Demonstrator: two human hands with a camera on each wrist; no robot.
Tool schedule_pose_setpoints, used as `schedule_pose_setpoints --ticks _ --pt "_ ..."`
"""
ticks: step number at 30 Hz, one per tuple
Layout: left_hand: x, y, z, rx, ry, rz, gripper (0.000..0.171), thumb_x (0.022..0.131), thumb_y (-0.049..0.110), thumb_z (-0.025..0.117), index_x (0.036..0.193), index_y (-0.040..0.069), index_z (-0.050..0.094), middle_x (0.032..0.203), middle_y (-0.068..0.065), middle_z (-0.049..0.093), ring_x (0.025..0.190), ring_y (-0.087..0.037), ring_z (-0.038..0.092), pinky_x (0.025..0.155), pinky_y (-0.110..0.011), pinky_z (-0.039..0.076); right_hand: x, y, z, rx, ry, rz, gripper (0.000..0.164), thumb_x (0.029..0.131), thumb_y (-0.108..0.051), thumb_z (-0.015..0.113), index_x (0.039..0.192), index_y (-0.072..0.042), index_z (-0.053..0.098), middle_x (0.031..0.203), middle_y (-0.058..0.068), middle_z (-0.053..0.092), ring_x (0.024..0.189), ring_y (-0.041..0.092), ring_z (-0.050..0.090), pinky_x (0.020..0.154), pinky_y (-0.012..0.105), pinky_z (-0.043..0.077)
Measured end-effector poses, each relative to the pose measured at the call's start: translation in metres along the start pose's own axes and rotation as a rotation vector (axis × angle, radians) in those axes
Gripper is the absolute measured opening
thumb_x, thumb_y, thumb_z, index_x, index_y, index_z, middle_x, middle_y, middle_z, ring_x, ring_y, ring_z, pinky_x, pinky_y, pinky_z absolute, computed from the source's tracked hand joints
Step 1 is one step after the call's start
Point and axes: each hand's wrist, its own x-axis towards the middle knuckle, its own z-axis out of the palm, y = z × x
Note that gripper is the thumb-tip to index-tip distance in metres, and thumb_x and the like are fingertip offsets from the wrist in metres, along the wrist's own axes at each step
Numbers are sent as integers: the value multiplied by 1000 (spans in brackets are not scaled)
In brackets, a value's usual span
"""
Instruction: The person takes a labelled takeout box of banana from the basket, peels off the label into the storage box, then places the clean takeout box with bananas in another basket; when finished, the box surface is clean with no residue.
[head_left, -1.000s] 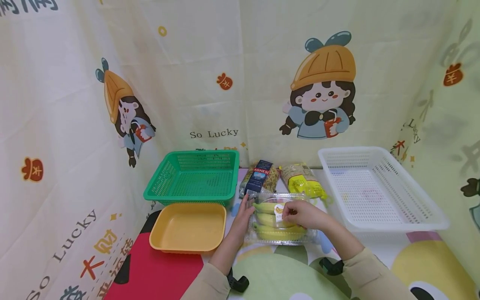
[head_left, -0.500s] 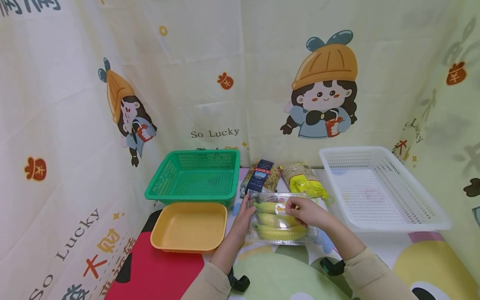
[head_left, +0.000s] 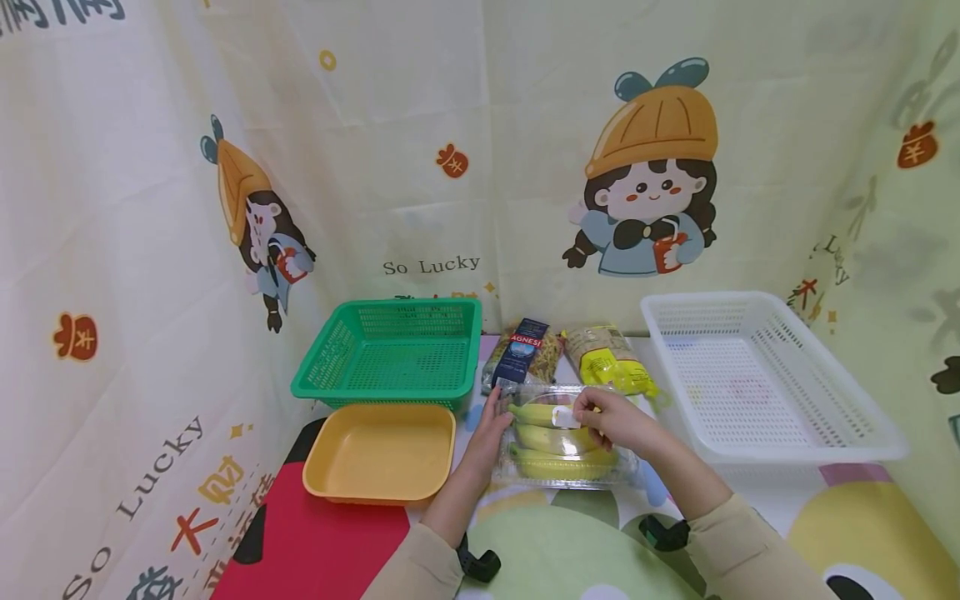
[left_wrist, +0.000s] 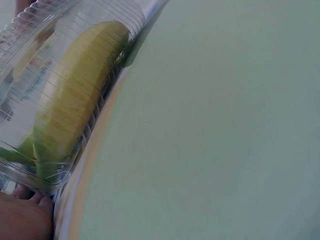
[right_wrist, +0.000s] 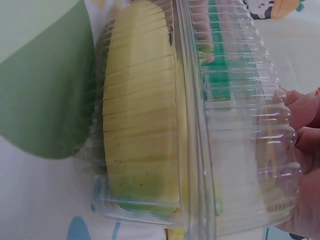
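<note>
A clear plastic clamshell box [head_left: 525,477] of bananas [head_left: 558,467] lies on the table in the head view. My left hand [head_left: 487,433] rests along the box's left side, its fingers fairly straight against the edge. My right hand [head_left: 613,419] pinches a small sticker [head_left: 566,417] over the lid; it shows a plain white face. In the left wrist view, a banana [left_wrist: 80,90] shows through the ribbed wall, with left fingertips [left_wrist: 45,201] by the box's corner. The right wrist view has right-hand fingers [right_wrist: 305,112] above the lid; the sticker is hard to make out there.
Behind the box lie a pasta bag [head_left: 517,354] and a yellow-and-clear food bag [head_left: 611,362]. To the left stand a green basket [head_left: 450,395] and a yellow tub [head_left: 315,483]; a white basket [head_left: 795,450] stands at right. A printed curtain [head_left: 525,108] encloses the table.
My right hand has shifted slightly right and back with the sticker, whose banana print has given way to a white face. The left hand and box have stayed in place.
</note>
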Motion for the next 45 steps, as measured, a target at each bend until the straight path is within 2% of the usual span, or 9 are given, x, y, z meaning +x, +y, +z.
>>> schedule_pose_setpoints --ticks 10,19,32,38,45 --pt "0 0 0 -9 -9 2 71 101 35 46 160 31 7 166 -10 17 154 -32 11 122 -56 14 3 0 2 43 60 63 11 103 -13 50 100 -3 53 66 6 50 57 19 48 51 33 44" --pt "2 -1 1 -7 4 -26 71 100 34 46 160 31 8 167 -9 12 154 -33 9 122 -58 14 4 2 0 89 83 104 14 102 -18 52 104 -4 53 68 7 51 58 20 50 52 34 47" --pt "1 4 0 -4 4 -36 72 99 36 48 159 34 8 168 -5 8 155 -31 6 122 -58 12 2 -3 -2 177 85 120 15 104 -17 47 108 -3 49 75 8 51 62 20 50 53 31 49" --pt "0 5 1 5 0 -26 71 100 35 46 160 33 8 167 -7 13 154 -30 9 122 -57 13 0 -1 -9 244 100 94 17 105 -18 45 109 -1 47 82 9 49 76 25 53 58 35 56" --pt "0 4 0 -10 -1 -22 71 100 32 46 160 30 7 166 -10 19 154 -32 13 122 -57 15 0 -2 -9 252 87 84 18 105 -20 47 109 -2 49 88 11 51 86 32 56 64 40 59"
